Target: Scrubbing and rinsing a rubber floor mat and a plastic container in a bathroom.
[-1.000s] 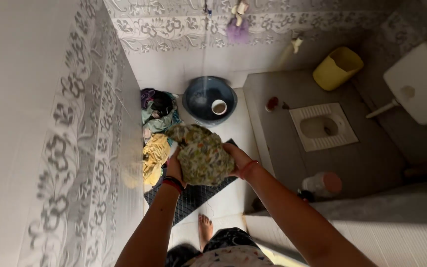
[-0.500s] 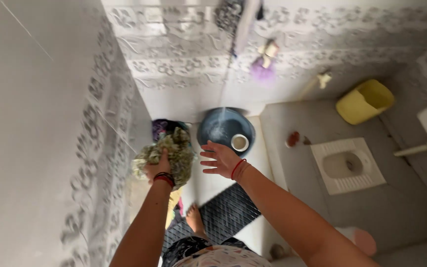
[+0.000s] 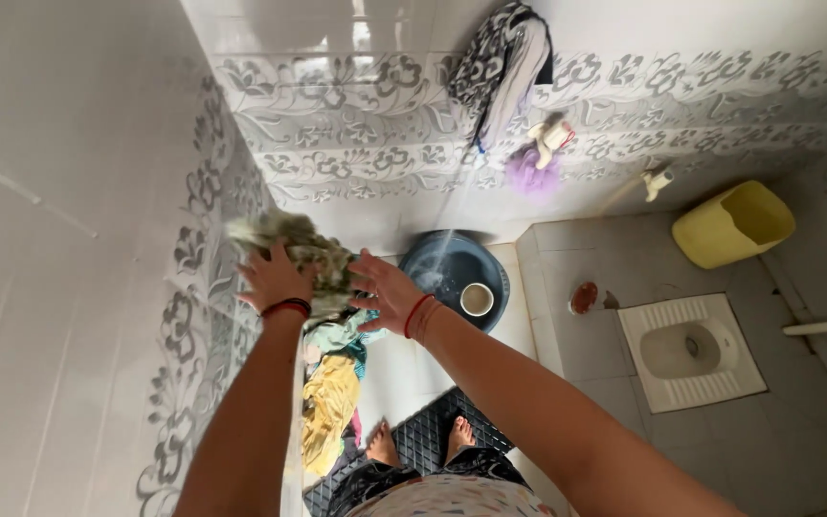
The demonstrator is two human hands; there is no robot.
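- Your left hand (image 3: 275, 276), left of centre in the frame, has its fingers clenched into the patterned green cloth (image 3: 301, 251), which is bunched up against the tiled wall (image 3: 69, 249) and smeared by motion at its upper left edge.
- Judge that cloth as soft and limp, probably wet and so heavier than it looks; a slack pinch would likely slip, so take a full fistful of the gathered folds.
- Your right hand (image 3: 387, 292), just right of the cloth, has its fingers spread and released; whether the fingertips touch the fabric you cannot tell.
- Below the hands lies a heap of yellow and teal clothes (image 3: 332, 393), partly hidden by your left forearm.
- Right of centre, a thin stream of water falls into the dark basin (image 3: 452, 263) holding a small mug (image 3: 476, 299); the tap is hard to make out.
- At the lower right, your right arm covers part of the floor.
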